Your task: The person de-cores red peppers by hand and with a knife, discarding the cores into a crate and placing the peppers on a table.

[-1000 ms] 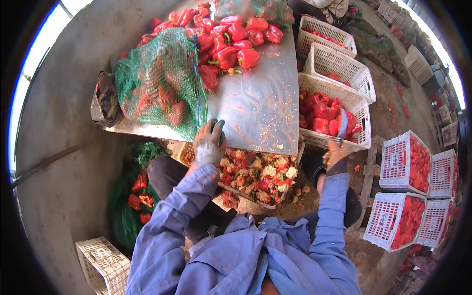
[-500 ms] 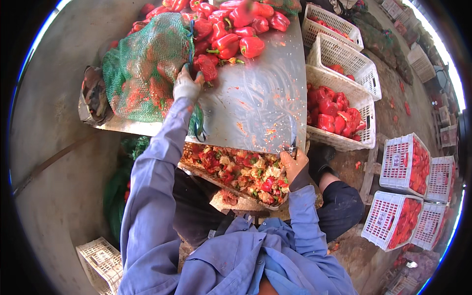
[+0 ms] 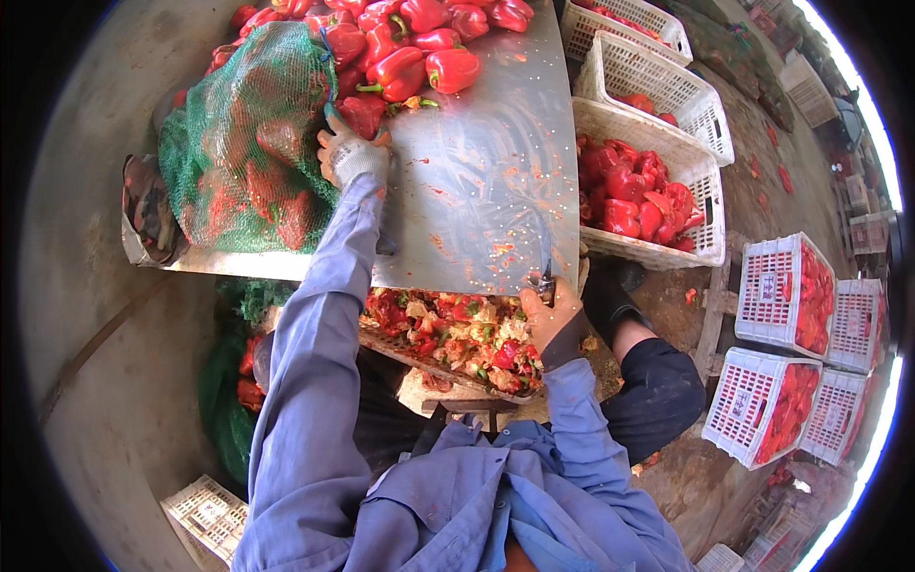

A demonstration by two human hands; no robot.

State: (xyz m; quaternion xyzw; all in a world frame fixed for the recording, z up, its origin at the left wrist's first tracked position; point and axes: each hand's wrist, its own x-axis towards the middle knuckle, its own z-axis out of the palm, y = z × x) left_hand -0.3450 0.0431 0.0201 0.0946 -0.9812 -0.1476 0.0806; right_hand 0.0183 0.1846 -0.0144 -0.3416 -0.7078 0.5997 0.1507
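Observation:
My left hand (image 3: 355, 157), in a pale glove with teal fingertips, lies against the right edge of a green mesh bag (image 3: 253, 143). Its thumb and fingers are apart, just below a red bell pepper (image 3: 362, 115). Red peppers show through the bag's netting. At the front edge of the metal table (image 3: 477, 205), my right hand (image 3: 556, 316) is closed around the dark handle of a small knife (image 3: 545, 276), its thin blade pointing away from me. A dark band covers that wrist.
Red bell peppers (image 3: 396, 71) are piled at the table's far side. Below the front edge sits a crate of pepper cores and scraps (image 3: 457, 334). A white crate (image 3: 658, 243) with red peppers stands right of the table; more filled crates (image 3: 762, 296) are farther right.
My left hand has shifted from the blue cord at the bag's edge to a more spread pose beside it. The view has shifted slightly; my right hand keeps the knife.

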